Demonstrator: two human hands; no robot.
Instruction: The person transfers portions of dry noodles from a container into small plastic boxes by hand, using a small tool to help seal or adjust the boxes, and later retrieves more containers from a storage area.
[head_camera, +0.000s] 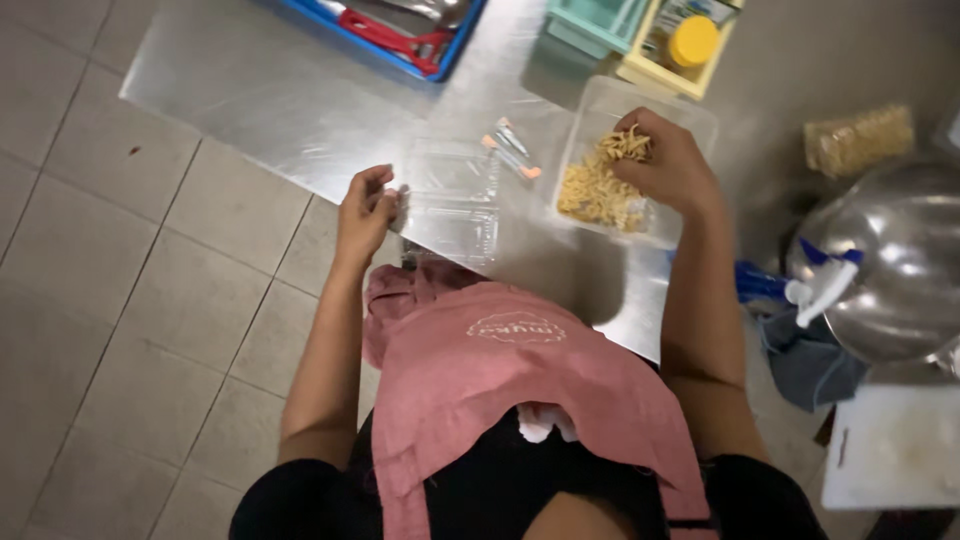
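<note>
While the right hand (668, 165) closes its fingers over a pinch of pale yellow noodle-like strands, it sits inside the clear plastic tub (700, 115) that holds the rest of the strands (592, 192), with the fingertips curled down around a small clump at the tub's far end. The left hand (365, 212) pinches the near-left edge of an empty clear clamshell box (455, 195), thumb and fingers pressed together on the thin plastic, steadying it at the edge of the steel table (270, 100). Judged from how things lie, portioning has barely begun: the clamshell shows nothing inside it, the tub is still well stocked, and the pinch has not left the tub. A small sachet with orange ends (512, 150) lies between the clamshell and the tub, apart from both hands. Farther out, a blue tray (455, 55) with red-handled tools stands at the table's far side, beside a teal basket (595, 22) and a yellow-capped jar (693, 40). To the right, a large steel bowl (900, 265) and a spray bottle (800, 285) sit well apart from the work.
</note>
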